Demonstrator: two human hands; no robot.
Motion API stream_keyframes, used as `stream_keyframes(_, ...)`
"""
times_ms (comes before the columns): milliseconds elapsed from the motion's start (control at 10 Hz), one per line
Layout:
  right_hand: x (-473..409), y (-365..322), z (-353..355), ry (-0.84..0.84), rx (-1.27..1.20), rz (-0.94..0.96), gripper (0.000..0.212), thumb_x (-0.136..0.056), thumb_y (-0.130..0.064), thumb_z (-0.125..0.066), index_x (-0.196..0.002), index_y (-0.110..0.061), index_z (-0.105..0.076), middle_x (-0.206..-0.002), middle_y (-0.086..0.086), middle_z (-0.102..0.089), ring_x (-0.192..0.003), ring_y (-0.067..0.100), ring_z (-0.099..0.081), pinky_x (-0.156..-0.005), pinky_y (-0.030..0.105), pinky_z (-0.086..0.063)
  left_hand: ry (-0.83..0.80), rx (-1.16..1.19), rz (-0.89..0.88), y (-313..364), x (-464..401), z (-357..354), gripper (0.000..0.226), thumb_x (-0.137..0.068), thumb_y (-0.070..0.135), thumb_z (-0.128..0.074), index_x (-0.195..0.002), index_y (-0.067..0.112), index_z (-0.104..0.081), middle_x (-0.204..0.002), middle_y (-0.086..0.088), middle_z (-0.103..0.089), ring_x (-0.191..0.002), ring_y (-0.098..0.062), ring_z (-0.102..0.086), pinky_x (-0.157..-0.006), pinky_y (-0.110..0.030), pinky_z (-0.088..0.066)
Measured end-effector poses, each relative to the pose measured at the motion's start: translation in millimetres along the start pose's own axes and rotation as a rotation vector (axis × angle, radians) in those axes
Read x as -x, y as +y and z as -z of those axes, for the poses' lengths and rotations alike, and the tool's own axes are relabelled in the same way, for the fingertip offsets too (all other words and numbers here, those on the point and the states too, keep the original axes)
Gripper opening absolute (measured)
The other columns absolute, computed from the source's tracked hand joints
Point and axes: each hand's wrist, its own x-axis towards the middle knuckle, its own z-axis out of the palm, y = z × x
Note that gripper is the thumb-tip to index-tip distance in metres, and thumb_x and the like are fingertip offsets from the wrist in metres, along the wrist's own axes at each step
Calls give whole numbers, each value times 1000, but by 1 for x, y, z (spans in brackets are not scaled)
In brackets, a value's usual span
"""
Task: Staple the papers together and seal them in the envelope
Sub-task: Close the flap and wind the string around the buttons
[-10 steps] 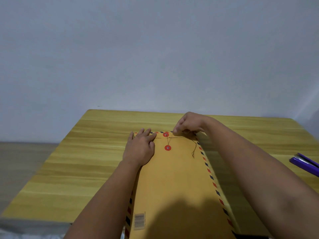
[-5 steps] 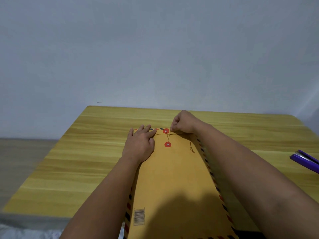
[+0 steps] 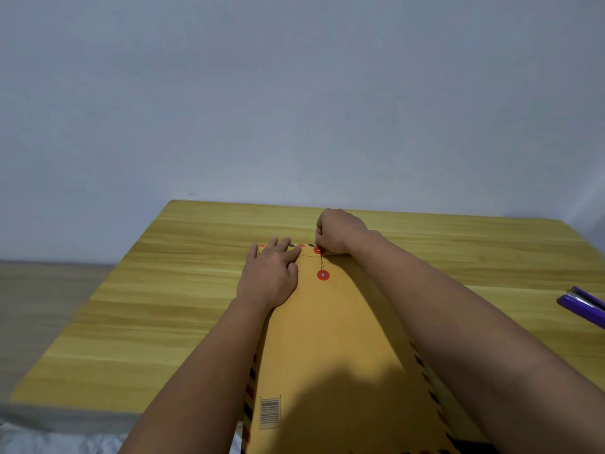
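Note:
A brown envelope (image 3: pixel 330 339) with red and blue striped edges lies lengthwise on the wooden table (image 3: pixel 183 290), flap folded down at the far end. Two red button discs sit on it, the upper disc (image 3: pixel 317 250) on the flap and the lower disc (image 3: pixel 323 275) on the body. A thin string (image 3: pixel 321 262) runs between them. My left hand (image 3: pixel 270 275) presses flat on the envelope's far left part. My right hand (image 3: pixel 337 232) pinches the string at the upper disc. No papers are visible.
A purple stapler (image 3: pixel 582 306) lies at the table's right edge. The table's far edge meets a plain pale wall (image 3: pixel 294 109). Floor (image 3: pixel 39 306) shows to the left of the table.
My right hand has moved left along the flap, from right of the upper disc to right at it. The loose string tail seen before has been drawn in. My left hand stays pressed down.

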Motion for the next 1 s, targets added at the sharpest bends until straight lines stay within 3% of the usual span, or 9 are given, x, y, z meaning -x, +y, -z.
stream_keyframes(200,9,-19,-3,22,103,47,6,-92,-13,-61,-96,-16,-66,-97,1,-67,-90,26,-66,-68,34,-50,4,17,6,1,0,1,54,-99,23,-34,-152,30,-43,-164,5,-31,-155,-16,-15,-126,-50,-5)
stream_keyframes(400,31,-24,-11,108,146,55,15,-96,-15,-61,-107,-16,-70,-104,4,-71,-84,27,-59,-69,34,-45,2,8,9,1,0,0,54,-99,24,-33,-152,31,-43,-164,5,-31,-155,-16,-16,-126,-50,-7)
stream_keyframes(500,48,-20,-12,135,156,85,17,-96,-14,-60,-107,-15,-72,-102,5,-72,-83,28,-62,-66,34,-44,4,5,9,-1,-1,0,54,-99,24,-34,-152,31,-44,-164,5,-31,-155,-16,-17,-126,-51,-8)
stream_keyframes(700,83,2,-8,133,198,157,10,-94,-16,-62,-89,-15,-70,-86,4,-61,-86,31,-64,-66,34,-40,-8,5,20,-2,-3,-1,55,-98,26,-35,-152,32,-43,-164,5,-32,-155,-17,-18,-125,-50,-8)
stream_keyframes(900,113,23,-7,145,317,335,26,-103,-22,-52,-104,-17,-77,-104,3,-68,-93,29,-66,-72,37,-44,-12,13,28,-1,-2,0,54,-99,26,-35,-152,32,-44,-164,5,-33,-154,-17,-19,-125,-51,-8)
stream_keyframes(1000,123,24,-8,171,327,363,27,-103,-21,-51,-105,-14,-77,-102,5,-69,-91,29,-66,-69,36,-44,-14,14,30,0,-1,1,54,-99,26,-35,-152,32,-44,-164,4,-33,-154,-17,-19,-125,-50,-8)
